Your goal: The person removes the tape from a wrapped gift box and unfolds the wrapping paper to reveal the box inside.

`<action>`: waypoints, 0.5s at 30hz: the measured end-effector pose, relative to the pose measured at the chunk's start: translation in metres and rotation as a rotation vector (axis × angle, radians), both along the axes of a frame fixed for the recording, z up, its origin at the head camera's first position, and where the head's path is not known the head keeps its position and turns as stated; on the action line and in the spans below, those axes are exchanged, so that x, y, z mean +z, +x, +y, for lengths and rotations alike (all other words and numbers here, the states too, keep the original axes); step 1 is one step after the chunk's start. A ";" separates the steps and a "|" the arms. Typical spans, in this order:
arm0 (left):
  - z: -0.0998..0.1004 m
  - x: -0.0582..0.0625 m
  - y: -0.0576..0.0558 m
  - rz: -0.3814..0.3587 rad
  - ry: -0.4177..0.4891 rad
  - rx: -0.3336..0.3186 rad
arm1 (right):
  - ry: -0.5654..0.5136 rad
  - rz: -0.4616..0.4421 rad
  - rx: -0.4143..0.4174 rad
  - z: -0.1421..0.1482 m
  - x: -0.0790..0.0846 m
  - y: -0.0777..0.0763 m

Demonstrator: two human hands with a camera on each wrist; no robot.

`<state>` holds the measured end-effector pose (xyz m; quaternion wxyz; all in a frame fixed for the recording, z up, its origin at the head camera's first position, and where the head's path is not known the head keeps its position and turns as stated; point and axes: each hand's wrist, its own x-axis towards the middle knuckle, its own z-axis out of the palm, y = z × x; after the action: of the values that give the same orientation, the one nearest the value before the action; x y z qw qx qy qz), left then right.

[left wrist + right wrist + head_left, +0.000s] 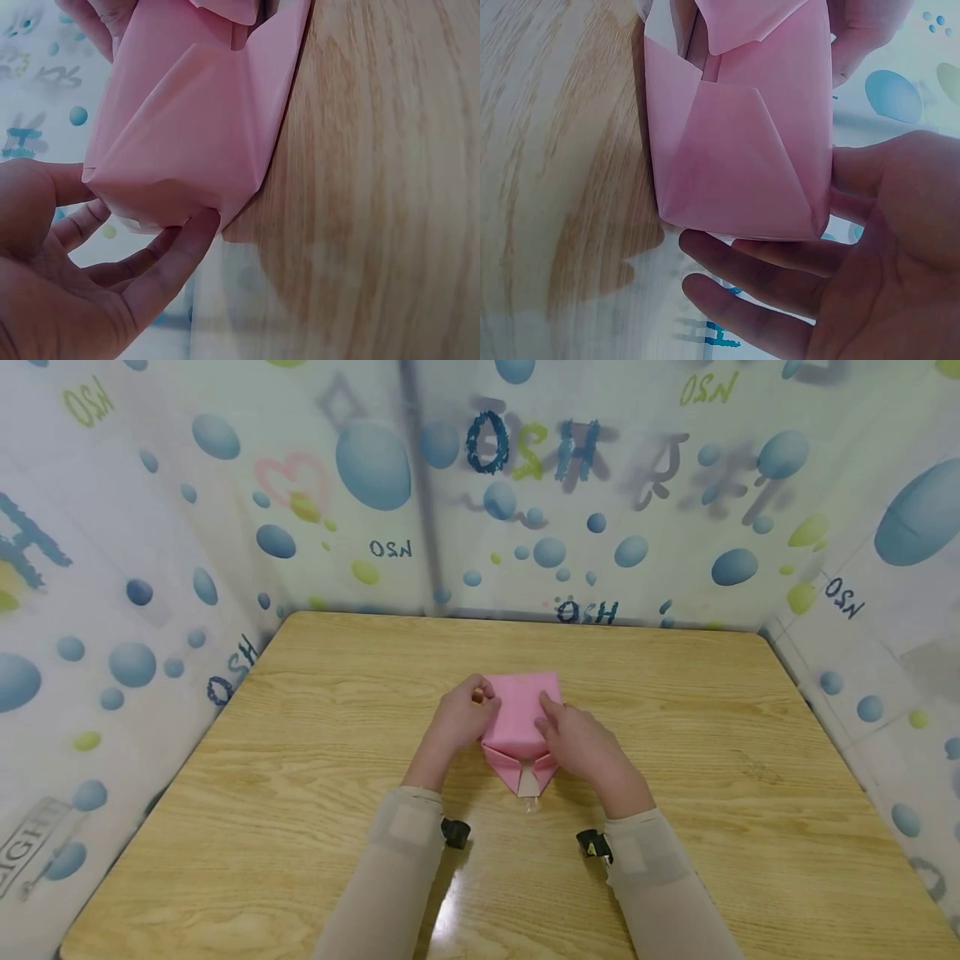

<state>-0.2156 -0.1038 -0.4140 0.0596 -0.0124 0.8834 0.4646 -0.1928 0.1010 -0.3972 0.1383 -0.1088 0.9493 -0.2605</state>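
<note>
A box wrapped in pink paper [521, 714] lies on the wooden table between both hands. At its near end the paper's sides are folded inward into a tapering flap [501, 765], with a pale inner strip showing in the middle. A bit of clear tape [532, 806] sticks out from the flap's tip. My left hand [463, 712] holds the box's left side, its fingers bent at the edge and corner. On the other side, my right hand [581, 735] grips the box, thumb on top and fingers down along the side, as the right wrist view shows.
The wood-grain table [300, 710] reaches out on all sides of the box. Printed curtains [480, 527] with blue and green dots stand behind it and at left and right. A small black wrist camera [455, 833] sits on each sleeve.
</note>
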 end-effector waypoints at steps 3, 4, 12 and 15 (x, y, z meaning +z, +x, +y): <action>-0.001 -0.001 0.000 -0.010 0.023 0.009 | -0.002 -0.004 -0.004 0.000 0.000 0.000; -0.001 -0.001 0.000 -0.013 0.029 0.012 | -0.003 -0.005 -0.005 -0.001 0.001 0.001; 0.000 0.002 0.001 -0.027 0.017 0.018 | 0.005 0.005 0.001 -0.001 0.001 0.001; 0.000 0.003 0.001 -0.036 0.024 0.014 | 0.005 0.004 -0.001 -0.001 0.000 0.001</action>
<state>-0.2143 -0.1042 -0.4114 0.0724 -0.0263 0.8764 0.4754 -0.1921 0.1002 -0.3969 0.1367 -0.1082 0.9503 -0.2580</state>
